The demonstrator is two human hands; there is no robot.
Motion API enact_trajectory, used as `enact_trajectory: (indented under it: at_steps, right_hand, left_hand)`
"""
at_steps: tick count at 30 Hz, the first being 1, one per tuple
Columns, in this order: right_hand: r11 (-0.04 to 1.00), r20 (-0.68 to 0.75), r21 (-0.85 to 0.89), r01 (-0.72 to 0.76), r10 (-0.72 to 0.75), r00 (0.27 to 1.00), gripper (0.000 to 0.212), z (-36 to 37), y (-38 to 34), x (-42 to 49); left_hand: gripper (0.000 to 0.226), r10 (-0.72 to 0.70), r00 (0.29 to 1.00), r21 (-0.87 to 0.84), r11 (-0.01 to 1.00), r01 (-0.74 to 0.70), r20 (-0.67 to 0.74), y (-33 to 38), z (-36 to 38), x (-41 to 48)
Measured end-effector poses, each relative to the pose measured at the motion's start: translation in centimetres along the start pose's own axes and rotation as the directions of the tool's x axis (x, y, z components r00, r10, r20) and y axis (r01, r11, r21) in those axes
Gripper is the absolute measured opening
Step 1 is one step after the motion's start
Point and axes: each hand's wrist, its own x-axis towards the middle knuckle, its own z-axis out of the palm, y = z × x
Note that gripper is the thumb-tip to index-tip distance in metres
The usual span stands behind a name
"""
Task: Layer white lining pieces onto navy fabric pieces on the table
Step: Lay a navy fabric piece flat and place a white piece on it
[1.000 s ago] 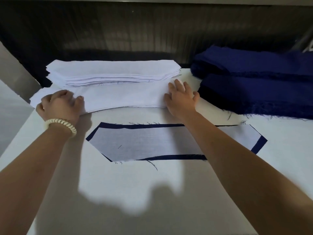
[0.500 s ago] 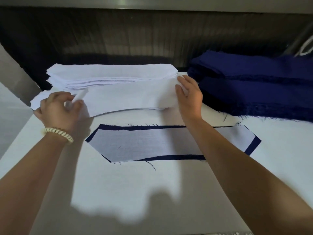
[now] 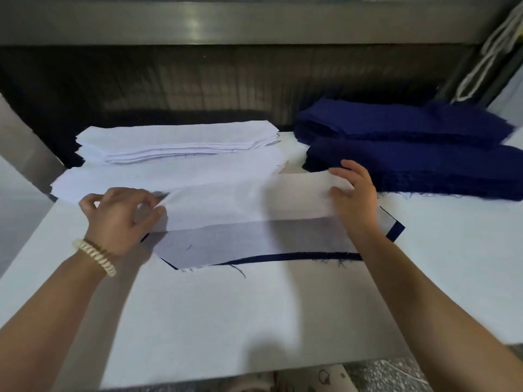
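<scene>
Now white lining piece (image 3: 249, 202) stretches between left fingers (image 3: 154, 214) and right fingers (image 3: 338, 190)

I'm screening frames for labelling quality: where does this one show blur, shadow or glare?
Head view: the white lining piece, pinched by the left hand and the right hand, looks motion-blurred. Head view: arm shadows darken the table. Head view: a glare spot sits on the metal rail. Head view: the navy stack is soft-edged.
</scene>
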Motion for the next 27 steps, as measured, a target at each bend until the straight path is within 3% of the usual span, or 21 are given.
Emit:
enact_trajectory:
  at_steps: [6,13,17,21,25,27]
  right_hand:
    - [0.978,0.107,-0.205,0.034,-0.012,0.994,0.033,-3.6,2.0,-1.9]
    - [0.968,0.055,-0.245,-0.061,0.077,0.996,0.035,-5.4,3.1,-3.1]
    - [0.942,0.104,-0.333,-0.038,0.076,0.992,0.030,-5.7,3.2,-3.0]
    - [0.942,0.142,-0.337,-0.009,0.061,0.988,0.028,-6.2,3.5,-3.1]
    - [0.965,0.051,-0.246,-0.091,0.106,0.993,0.028,-6.3,3.8,-3.1]
    - [0.969,0.029,-0.228,-0.095,0.104,0.994,0.028,-6.2,3.8,-3.0]
  left_hand:
    - [0.027,0.043,0.996,-0.058,0.998,-0.039,0.077,1.4,0.4,-2.4]
    - [0.028,0.151,0.980,-0.062,0.988,-0.144,0.131,2.4,0.6,-4.1]
    - [0.025,0.154,0.979,-0.103,0.985,-0.141,0.131,3.2,0.3,-4.5]
    - [0.040,0.175,0.974,-0.156,0.976,-0.152,0.146,2.6,0.5,-4.7]
    - [0.049,0.106,0.990,-0.174,0.981,-0.088,0.096,1.9,0.5,-4.2]
    - [0.036,0.006,0.991,-0.152,0.988,0.014,0.135,1.9,0.5,-3.7]
